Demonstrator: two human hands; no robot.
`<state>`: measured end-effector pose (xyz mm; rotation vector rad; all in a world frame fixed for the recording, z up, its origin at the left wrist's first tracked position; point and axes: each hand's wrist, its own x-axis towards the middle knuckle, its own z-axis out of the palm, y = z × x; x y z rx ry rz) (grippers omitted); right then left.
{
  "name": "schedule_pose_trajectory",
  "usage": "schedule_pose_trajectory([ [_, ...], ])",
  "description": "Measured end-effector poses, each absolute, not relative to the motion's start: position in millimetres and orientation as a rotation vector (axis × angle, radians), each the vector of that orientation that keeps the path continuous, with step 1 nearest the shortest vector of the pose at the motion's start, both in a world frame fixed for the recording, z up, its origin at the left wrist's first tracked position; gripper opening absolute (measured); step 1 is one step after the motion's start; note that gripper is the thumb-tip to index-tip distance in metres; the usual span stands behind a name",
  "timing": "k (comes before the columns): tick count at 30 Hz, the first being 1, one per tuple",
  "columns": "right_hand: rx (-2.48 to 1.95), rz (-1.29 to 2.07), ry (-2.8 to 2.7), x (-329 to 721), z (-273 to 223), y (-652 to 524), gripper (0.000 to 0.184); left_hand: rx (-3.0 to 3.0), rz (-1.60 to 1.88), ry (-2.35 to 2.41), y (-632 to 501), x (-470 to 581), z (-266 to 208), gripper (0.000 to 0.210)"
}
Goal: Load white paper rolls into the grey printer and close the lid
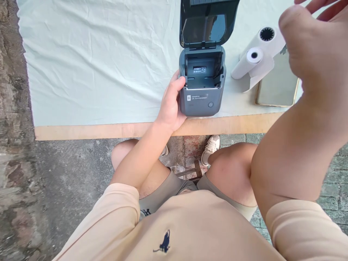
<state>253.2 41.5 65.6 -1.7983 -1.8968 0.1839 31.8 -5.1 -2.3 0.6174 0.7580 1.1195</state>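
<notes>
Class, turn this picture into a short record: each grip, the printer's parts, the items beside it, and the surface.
Left grip: at the grey printer's side, thumb on its rim
Right grip: raised, fingers partly out of frame; holding unclear
Lid: open
Compartment: printed label, no roll
Beside: large white roll, small white roll, flat gold-rimmed object
Surface: pale cloth, wooden edge
</notes>
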Motion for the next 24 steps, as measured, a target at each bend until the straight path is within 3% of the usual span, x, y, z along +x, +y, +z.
schedule_pose_trajectory([
  [3,-2.057,0.263,-1.885,238.4,83.8,26.6,0.027,0.613,1.113,0.743,-4.7,31.6,-1.7,0.031],
  [12,-2.304,0.412,-1.890,216.7,81.6,28.6,0.053,0.569,1.118,0.743,-3.7,31.3,-6.5,0.034],
  [18,-2.246,0.348,-1.863,216.9,74.0,31.2,0.036,0.527,1.118,0.758,-3.4,32.4,-3.6,0.035],
  [24,-2.276,0.310,-1.849,217.2,76.2,30.2,0.040,0.541,1.126,0.754,-2.9,32.5,-5.1,0.036],
])
